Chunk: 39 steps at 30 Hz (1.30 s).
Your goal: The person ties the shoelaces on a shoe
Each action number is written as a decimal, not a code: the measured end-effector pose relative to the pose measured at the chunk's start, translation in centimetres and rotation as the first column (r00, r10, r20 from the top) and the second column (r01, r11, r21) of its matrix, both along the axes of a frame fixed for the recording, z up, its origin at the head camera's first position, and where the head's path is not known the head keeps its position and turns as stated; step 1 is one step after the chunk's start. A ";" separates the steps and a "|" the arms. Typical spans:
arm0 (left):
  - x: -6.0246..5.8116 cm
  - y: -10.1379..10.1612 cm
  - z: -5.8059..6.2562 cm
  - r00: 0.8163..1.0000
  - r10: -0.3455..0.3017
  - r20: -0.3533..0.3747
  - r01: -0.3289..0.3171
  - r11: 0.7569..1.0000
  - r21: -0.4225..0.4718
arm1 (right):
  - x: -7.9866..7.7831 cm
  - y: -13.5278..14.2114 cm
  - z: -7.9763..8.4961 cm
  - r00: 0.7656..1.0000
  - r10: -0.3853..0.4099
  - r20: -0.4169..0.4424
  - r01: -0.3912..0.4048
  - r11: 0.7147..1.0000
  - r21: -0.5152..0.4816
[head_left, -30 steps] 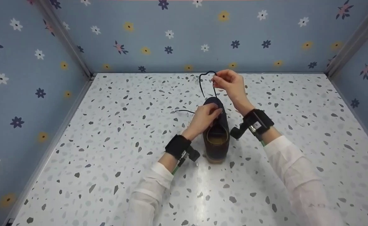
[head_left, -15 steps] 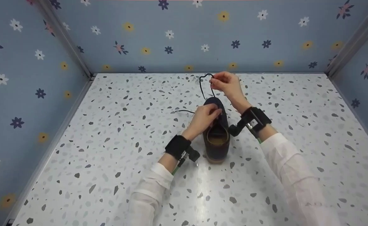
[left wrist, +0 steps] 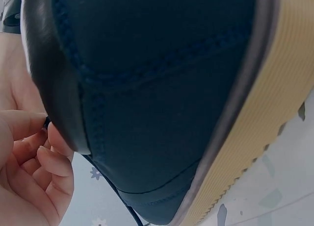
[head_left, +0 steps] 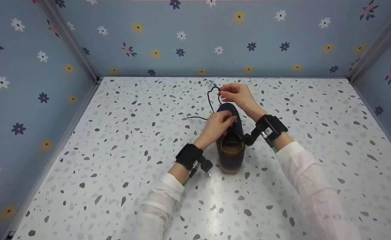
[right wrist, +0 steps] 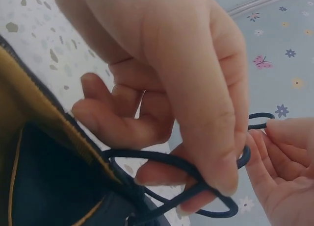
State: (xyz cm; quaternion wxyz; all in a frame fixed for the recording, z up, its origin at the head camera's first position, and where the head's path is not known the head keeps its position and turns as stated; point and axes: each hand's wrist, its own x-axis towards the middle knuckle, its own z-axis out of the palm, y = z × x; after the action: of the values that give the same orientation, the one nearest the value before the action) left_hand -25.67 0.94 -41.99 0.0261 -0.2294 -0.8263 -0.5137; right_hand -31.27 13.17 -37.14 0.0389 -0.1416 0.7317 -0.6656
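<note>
A dark blue shoe (head_left: 231,160) with a beige sole stands on the tabletop, its toe pointing away from me. At its lacing, my left hand (head_left: 217,125) pinches a dark lace; crossed loops of lace (right wrist: 196,187) show around its fingertips in the right wrist view. Beyond the toe, my right hand (head_left: 240,96) pinches another stretch of lace (head_left: 209,98) between thumb and fingers, so that it arches up and hangs left of them. A loose lace end (head_left: 197,117) sticks out left of my left hand. Part of the lacing is hidden under the left hand.
The white speckled tabletop (head_left: 132,160) extends around the shoe. A blue flowered panel (head_left: 195,40) rises along the back edge, with similar panels at the left and right. Each wrist wears a black strap with a camera beside the shoe.
My right hand has come left and slightly nearer the shoe, bringing the arched lace lower and further left. My left hand stays at the lacing.
</note>
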 end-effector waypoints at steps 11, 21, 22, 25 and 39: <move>0.0 -0.1 0.0 1.000 -0.020 0.015 0.020 1.000 -0.005 | 0.1 1.4 -0.1 1.000 0.020 -0.015 -0.019 0.999 0.027; 0.0 -0.1 -0.1 1.000 -0.022 0.011 0.022 1.000 0.009 | -0.3 2.6 -0.6 1.000 -0.027 -0.012 0.028 0.998 0.056; 0.0 -0.1 -0.1 1.000 -0.020 0.012 0.020 1.000 0.010 | -0.3 2.7 -0.7 0.999 -0.031 -0.012 0.032 0.998 0.062; 0.0 -0.1 -0.1 1.000 -0.013 0.012 0.013 1.000 0.010 | -0.3 3.0 -0.9 1.000 -0.026 -0.013 0.027 0.997 0.077; 0.1 -0.3 -0.2 0.999 -0.025 0.021 0.024 0.999 0.021 | -0.1 3.8 -2.2 0.999 0.035 -0.025 -0.029 0.978 0.207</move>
State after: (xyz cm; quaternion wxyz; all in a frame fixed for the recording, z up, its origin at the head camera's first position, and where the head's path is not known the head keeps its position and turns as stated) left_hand -25.56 0.63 -42.17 0.0133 -0.2336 -0.8184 -0.5248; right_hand -31.33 16.97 -39.32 0.0536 -0.1578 0.7950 -0.5832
